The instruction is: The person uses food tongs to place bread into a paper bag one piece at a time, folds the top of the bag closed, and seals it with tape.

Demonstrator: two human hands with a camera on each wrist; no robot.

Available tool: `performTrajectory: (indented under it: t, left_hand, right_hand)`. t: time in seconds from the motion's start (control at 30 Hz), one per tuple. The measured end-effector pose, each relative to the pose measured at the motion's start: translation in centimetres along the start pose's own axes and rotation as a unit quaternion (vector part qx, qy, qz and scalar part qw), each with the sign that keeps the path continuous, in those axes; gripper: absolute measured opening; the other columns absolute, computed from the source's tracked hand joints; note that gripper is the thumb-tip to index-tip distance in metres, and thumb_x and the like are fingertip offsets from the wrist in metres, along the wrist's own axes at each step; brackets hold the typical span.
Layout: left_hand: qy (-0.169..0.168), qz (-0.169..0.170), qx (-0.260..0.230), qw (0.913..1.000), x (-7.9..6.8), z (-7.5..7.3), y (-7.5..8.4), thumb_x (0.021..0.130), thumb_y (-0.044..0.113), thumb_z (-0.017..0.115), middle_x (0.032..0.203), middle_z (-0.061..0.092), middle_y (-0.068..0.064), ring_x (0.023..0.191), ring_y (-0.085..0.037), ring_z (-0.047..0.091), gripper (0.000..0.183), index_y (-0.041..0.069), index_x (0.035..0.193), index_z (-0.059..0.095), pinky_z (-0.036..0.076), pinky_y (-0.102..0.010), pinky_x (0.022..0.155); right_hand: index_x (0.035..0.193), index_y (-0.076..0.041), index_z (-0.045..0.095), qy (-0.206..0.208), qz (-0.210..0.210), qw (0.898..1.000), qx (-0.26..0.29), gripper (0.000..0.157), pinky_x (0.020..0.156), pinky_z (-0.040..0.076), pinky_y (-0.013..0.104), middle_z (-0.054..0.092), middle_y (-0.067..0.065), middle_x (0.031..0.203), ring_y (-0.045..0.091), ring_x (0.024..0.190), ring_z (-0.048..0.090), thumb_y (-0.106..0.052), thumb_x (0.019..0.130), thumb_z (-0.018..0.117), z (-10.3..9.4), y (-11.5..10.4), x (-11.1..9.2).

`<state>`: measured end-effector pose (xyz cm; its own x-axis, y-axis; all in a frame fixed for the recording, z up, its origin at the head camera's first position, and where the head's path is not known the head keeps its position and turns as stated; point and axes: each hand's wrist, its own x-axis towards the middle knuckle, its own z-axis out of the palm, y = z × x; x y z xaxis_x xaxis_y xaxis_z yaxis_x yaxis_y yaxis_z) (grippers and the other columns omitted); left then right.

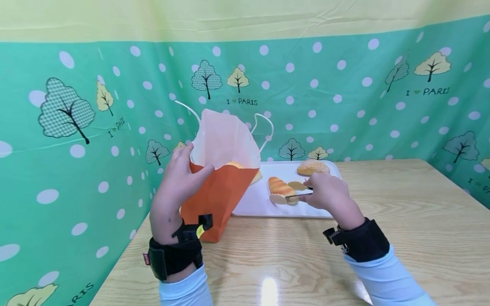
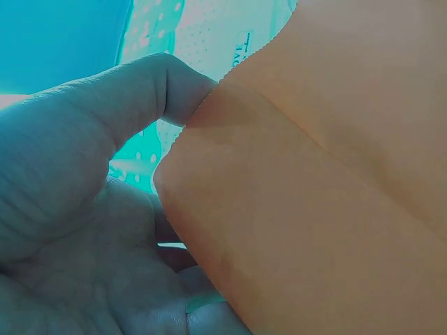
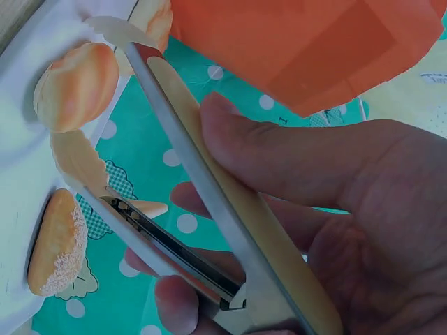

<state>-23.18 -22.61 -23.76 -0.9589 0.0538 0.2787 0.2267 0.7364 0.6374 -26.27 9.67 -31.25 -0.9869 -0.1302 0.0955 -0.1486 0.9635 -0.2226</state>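
My left hand [image 1: 178,178] holds an orange paper bag [image 1: 218,199] by its left side, thumb at the rim. The bag's mouth is open, showing a pale inside and white string handles. In the left wrist view the thumb [image 2: 140,98] meets the bag's edge, and the bag partly hides the fingers. My right hand [image 1: 329,191] grips food tongs [image 3: 202,167] with metal arms and pale tips. The tongs' jaws are spread on either side of a striped bread roll [image 1: 280,187], which lies on a white tray [image 1: 252,204].
A sesame-topped bun [image 1: 313,167] sits at the tray's back right. Another piece of bread [image 1: 256,177] shows beside the bag, partly hidden by it. A green dotted curtain [image 1: 325,97] hangs behind and left of the wooden table [image 1: 298,259].
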Motion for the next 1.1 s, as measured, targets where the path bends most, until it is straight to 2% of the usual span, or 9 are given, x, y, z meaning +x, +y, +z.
performTrajectory:
  t: [0.3,0.37,0.5,0.6,0.67,0.9,1.0,1.03,1.1]
  left_hand:
    - [0.001,0.000,0.001,1.0000,-0.1,0.1,0.1,0.097,0.030,0.057,0.167,0.010,-0.022,0.151,-0.042,0.018,0.083,0.000,0.161,0.015,0.035,-0.062,0.113]
    - [0.000,0.000,0.002,1.0000,-0.1,0.1,0.1,0.097,0.030,0.057,0.167,0.010,-0.022,0.151,-0.042,0.018,0.083,0.000,0.161,0.015,0.035,-0.062,0.112]
    - [0.002,-0.001,0.002,1.0000,-0.1,0.2,0.2,0.097,0.030,0.058,0.168,0.010,-0.022,0.152,-0.042,0.017,0.082,0.000,0.161,0.016,0.034,-0.063,0.113]
    - [0.009,-0.001,0.001,1.0000,-0.2,0.2,0.3,0.096,0.030,0.058,0.168,0.011,-0.021,0.152,-0.042,0.016,0.081,0.000,0.161,0.018,0.033,-0.063,0.113]
    - [0.014,0.000,0.001,0.9999,-0.2,0.3,0.4,0.096,0.030,0.059,0.168,0.012,-0.021,0.152,-0.042,0.016,0.082,0.000,0.161,0.020,0.034,-0.063,0.113]
    - [0.022,0.017,-0.003,0.9996,-0.2,0.3,0.5,0.093,0.030,0.062,0.168,0.013,-0.021,0.152,-0.041,0.017,0.083,-0.002,0.159,0.023,0.035,-0.061,0.113]
    - [0.021,0.020,-0.004,0.9996,-0.3,0.4,0.5,0.093,0.030,0.062,0.167,0.013,-0.021,0.151,-0.041,0.020,0.084,-0.002,0.159,0.023,0.037,-0.060,0.112]
    - [0.021,0.021,-0.003,0.9996,-0.3,0.4,0.6,0.093,0.030,0.063,0.167,0.014,-0.021,0.150,-0.042,0.021,0.084,-0.002,0.159,0.023,0.037,-0.060,0.112]
    - [0.021,0.021,-0.001,0.9996,-0.3,0.4,0.7,0.093,0.031,0.063,0.167,0.014,-0.021,0.149,-0.042,0.024,0.084,-0.002,0.159,0.023,0.039,-0.060,0.111]
  right_hand:
    - [0.125,-0.013,0.074,-0.006,-0.007,1.000,-0.001,0.041,0.054,0.043,0.032,0.072,0.013,0.122,0.023,0.079,0.061,-0.032,0.089,0.078,-0.7,0.5,-0.2]
    - [0.121,-0.014,0.077,0.000,-0.007,1.000,0.005,0.037,0.054,0.043,0.032,0.074,0.011,0.112,0.024,0.079,0.061,-0.033,0.089,0.078,-1.1,0.7,-0.4]
    - [0.120,-0.012,0.076,0.035,-0.012,0.999,0.038,0.033,0.052,0.041,0.032,0.069,0.008,0.090,0.022,0.069,0.055,-0.029,0.091,0.075,-2.4,1.2,-1.1]
    - [0.130,-0.008,0.070,0.085,-0.004,0.994,0.064,0.041,0.050,0.040,0.031,0.069,0.015,0.095,0.024,0.066,0.053,-0.026,0.092,0.073,-3.7,1.6,-2.1]
    - [0.136,-0.008,0.065,0.125,0.011,0.989,0.082,0.048,0.048,0.039,0.032,0.069,0.020,0.098,0.025,0.064,0.050,-0.027,0.093,0.073,-4.6,1.7,-3.0]
    - [0.140,-0.016,0.062,0.273,0.024,0.957,0.099,0.051,0.043,0.028,0.036,0.067,0.023,0.079,0.026,0.053,0.040,-0.037,0.095,0.071,-7.1,1.5,-6.2]
    - [0.141,-0.021,0.062,0.322,0.023,0.941,0.101,0.049,0.042,0.026,0.037,0.072,0.027,0.098,0.026,0.052,0.039,-0.036,0.095,0.071,-7.6,1.1,-7.3]
    - [0.141,-0.024,0.061,0.335,0.023,0.936,0.103,0.049,0.042,0.025,0.037,0.072,0.025,0.093,0.026,0.051,0.039,-0.036,0.095,0.070,-7.7,0.9,-7.6]
    - [0.141,-0.027,0.062,0.361,0.015,0.926,0.109,0.048,0.042,0.024,0.037,0.074,0.022,0.106,0.026,0.051,0.039,-0.036,0.094,0.072,-7.9,0.3,-8.0]
